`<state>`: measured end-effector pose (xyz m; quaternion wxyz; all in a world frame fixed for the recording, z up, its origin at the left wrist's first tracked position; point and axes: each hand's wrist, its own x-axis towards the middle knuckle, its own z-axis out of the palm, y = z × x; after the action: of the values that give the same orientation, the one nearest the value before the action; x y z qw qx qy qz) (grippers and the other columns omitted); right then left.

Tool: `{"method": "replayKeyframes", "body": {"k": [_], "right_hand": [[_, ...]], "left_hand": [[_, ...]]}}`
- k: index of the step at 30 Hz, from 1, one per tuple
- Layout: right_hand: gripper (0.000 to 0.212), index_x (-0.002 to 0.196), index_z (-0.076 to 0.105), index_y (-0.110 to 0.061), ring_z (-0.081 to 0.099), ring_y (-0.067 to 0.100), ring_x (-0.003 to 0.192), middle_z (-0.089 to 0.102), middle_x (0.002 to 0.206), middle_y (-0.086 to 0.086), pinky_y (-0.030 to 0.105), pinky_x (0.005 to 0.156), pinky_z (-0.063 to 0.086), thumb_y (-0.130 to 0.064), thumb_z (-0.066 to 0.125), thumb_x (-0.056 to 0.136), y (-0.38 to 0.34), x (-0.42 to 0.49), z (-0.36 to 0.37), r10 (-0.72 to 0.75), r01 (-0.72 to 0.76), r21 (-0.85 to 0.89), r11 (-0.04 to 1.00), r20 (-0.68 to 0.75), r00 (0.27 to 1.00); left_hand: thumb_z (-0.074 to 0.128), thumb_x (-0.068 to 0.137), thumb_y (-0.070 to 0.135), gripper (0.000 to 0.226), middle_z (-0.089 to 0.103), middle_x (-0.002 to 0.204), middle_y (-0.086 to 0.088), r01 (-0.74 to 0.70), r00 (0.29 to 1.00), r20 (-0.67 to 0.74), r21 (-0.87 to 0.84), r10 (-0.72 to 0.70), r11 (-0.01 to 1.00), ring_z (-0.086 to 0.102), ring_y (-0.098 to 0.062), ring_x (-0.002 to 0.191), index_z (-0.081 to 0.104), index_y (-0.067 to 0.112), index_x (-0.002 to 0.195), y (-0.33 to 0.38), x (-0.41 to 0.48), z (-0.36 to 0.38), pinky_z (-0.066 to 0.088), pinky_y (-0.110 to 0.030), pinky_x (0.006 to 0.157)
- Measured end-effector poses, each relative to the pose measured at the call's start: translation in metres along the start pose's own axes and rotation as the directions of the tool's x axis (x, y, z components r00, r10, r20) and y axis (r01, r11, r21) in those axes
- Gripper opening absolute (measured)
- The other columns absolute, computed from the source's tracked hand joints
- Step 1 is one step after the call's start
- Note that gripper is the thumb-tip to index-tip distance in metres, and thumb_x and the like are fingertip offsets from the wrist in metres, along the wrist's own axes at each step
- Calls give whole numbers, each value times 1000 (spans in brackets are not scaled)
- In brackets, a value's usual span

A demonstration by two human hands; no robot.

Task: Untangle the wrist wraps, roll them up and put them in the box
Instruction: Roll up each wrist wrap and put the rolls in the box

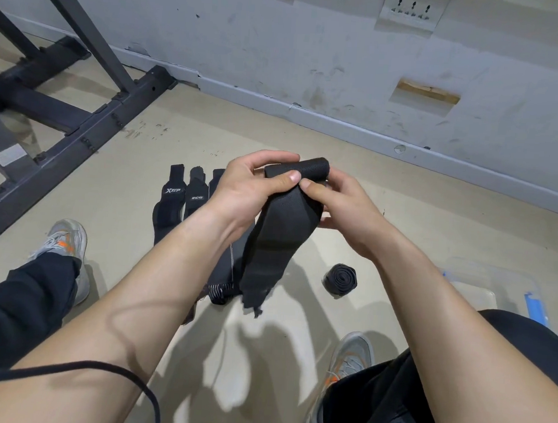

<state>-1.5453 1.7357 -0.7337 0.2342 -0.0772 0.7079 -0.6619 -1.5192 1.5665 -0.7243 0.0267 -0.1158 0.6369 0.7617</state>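
Recorded black wrist wrap (276,237) at frame centre, raised off the floor (401,218), held between both hands. Noted left hand (249,190) curled over its upper end, thumb pressed flat on the fabric face. Noted right hand (343,208) gripping the same end from the right, thumb tip just beside the left thumb, other fingers tucked behind the cloth. Found upper end partly rolled into a short cylinder; saw the rest hanging loose down to a frayed lower edge. Logged one finished roll (340,279) lying on the floor lower right of the hanging strip, apart from it. Logged flat wraps (174,198) side by side on the floor left of centre, partly hidden by the left wrist; made out white logos on two. Spotted clear box (481,297) with a blue clip at right edge of frame, partly hidden by right forearm and knee; could not tell contents. Marked dark metal frame (81,117) at upper left, grey shoes (63,244) with orange marks at lower left and lower centre-right, thin black cable (98,368) across lower left, wall sockets (412,10) at top right.
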Motion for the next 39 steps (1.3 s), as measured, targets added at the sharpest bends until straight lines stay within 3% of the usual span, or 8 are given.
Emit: {"method": "replayKeyframes", "body": {"k": [3, 8, 16, 25, 28, 31, 35, 39], "right_hand": [[26, 106, 70, -21, 68, 7, 79, 72, 88, -9, 28, 70, 54, -39, 52, 104, -3, 1, 4, 27, -28, 54, 998, 7, 1000], [41, 108, 73, -8, 73, 19, 88, 77, 95, 8, 31, 78, 57, -35, 43, 109, 1, 5, 4, -66, 70, 48, 996, -86, 994], [31, 100, 60, -15, 64, 17, 89, 67, 95, 4, 46, 87, 53, -43, 48, 96, 9, 8, 11, -145, 134, -63, 989, -247, 958], [25, 94, 47, -29, 58, 15, 90, 59, 90, -8, 50, 94, 50, -52, 39, 99, 21, 8, 14, -140, 101, -167, 981, -246, 959], [22, 94, 51, -28, 58, 16, 87, 59, 87, -8, 47, 88, 51, -48, 44, 97, 18, 8, 14, -178, 150, -126, 981, -248, 952], [21, 93, 52, -25, 58, 14, 85, 60, 87, -8, 41, 84, 50, -45, 46, 96, 16, 8, 16, -196, 172, -114, 978, -254, 947], [17, 93, 54, -20, 58, 1, 73, 60, 84, -8, 20, 69, 47, -26, 46, 107, 7, 8, 13, -130, 136, 8, 991, -221, 967], [29, 93, 54, -18, 51, 5, 76, 54, 84, -7, 23, 71, 41, -40, 42, 107, 7, 9, 10, -140, 135, -42, 990, -156, 978]], "left_hand": [[76, 86, -5, 28, 75, 86, -4, -88, 995, -21, 153, 92, 984, 71, -9, 76, 74, 12, 109, 3, -1, -3, 57, -21, 74], [80, 82, -6, 34, 74, 101, -1, -172, 985, 50, 308, 164, 936, 71, -13, 92, 74, 21, 102, 1, -2, -4, 58, -24, 86], [72, 83, -7, 49, 68, 119, -27, 65, 998, -10, -76, -66, 995, 69, -36, 106, 55, -7, 129, -20, 0, 20, 57, -42, 97], [68, 79, 12, 63, 67, 121, -27, 131, 991, 30, 29, -132, 991, 70, -36, 111, 45, -3, 136, -19, -4, 23, 57, -46, 96], [70, 95, 30, 28, 77, 104, -12, 66, 994, 77, 199, -83, 978, 75, -23, 98, 67, 10, 114, -16, -7, 15, 58, -36, 87], [65, 102, 31, 16, 78, 91, -4, -54, 998, 37, 280, 46, 958, 76, -20, 88, 73, 19, 95, -17, -4, 8, 60, -45, 90], [76, 89, 26, 23, 76, 88, -1, -100, 995, 12, 240, 100, 966, 74, -17, 84, 68, 11, 106, -16, -1, 3, 62, -43, 84], [66, 96, -1, 21, 65, 57, 14, -121, 992, 61, 240, 109, 963, 61, 2, 54, 60, 1, 116, -17, -1, -1, 50, -16, 58]]}}
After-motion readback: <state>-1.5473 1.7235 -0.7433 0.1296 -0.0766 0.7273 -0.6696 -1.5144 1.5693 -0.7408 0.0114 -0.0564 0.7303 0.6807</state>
